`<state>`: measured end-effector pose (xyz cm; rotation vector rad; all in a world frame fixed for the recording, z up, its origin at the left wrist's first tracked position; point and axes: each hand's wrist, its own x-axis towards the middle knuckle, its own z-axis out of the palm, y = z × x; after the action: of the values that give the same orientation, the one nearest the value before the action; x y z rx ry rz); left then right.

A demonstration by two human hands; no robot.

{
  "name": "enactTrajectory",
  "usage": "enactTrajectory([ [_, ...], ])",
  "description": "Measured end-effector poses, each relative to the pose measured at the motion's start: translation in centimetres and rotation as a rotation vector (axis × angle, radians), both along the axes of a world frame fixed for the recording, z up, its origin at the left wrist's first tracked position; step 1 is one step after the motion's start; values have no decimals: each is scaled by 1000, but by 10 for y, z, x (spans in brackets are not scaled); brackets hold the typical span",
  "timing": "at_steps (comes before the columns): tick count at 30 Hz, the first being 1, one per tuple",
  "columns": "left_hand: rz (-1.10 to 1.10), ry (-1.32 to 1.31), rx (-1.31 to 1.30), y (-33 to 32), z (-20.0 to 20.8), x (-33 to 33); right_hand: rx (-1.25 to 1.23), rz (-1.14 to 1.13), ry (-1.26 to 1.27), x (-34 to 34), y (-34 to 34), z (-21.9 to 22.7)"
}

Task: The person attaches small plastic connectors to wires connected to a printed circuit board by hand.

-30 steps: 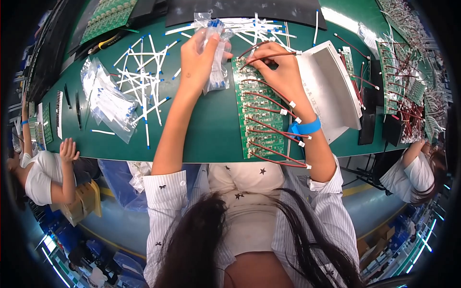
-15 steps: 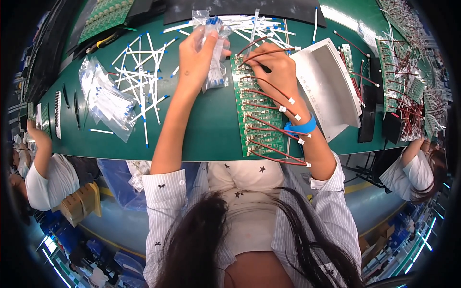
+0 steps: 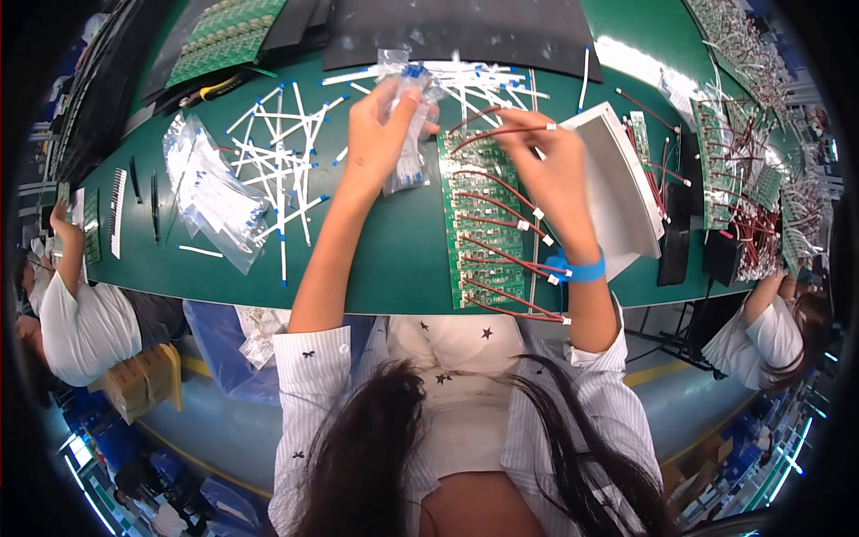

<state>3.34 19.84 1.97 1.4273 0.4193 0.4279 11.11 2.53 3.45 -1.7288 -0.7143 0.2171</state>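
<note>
A clear plastic bag of white ribbon cables with blue ends (image 3: 409,166) is gripped in my left hand (image 3: 378,130), its fingers wrapped round the upper part. To its right lies a long green circuit board panel (image 3: 461,228) with dark red wire leads (image 3: 488,208) running rightward to white connectors. Over the far end of the panel hovers my right hand (image 3: 550,166), fingers bent and smeared by motion; whether something is between them I cannot make out. A blue band (image 3: 582,267) circles that wrist.
Loose white ribbon cables (image 3: 284,166) lie scattered left, beside another filled bag (image 3: 210,197) and tweezers (image 3: 155,210). A bent metal plate (image 3: 617,192) stands right of my hand. Wired boards (image 3: 716,170) pile up far right. Other people sit at both sides.
My right hand has moved right and a little nearer, off the far end of the circuit board panel. My left hand still grips the bag. The whole view has shifted slightly.
</note>
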Motion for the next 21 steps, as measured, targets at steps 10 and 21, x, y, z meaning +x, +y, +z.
enactTrajectory([
  [10, -70, -86, -8, -2, 15, -4, -23, 199, -362, 22, 16, 89],
  [21, -81, -130, 14, -6, 9, -5, -168, 407, -375, 37, 53, 78],
])
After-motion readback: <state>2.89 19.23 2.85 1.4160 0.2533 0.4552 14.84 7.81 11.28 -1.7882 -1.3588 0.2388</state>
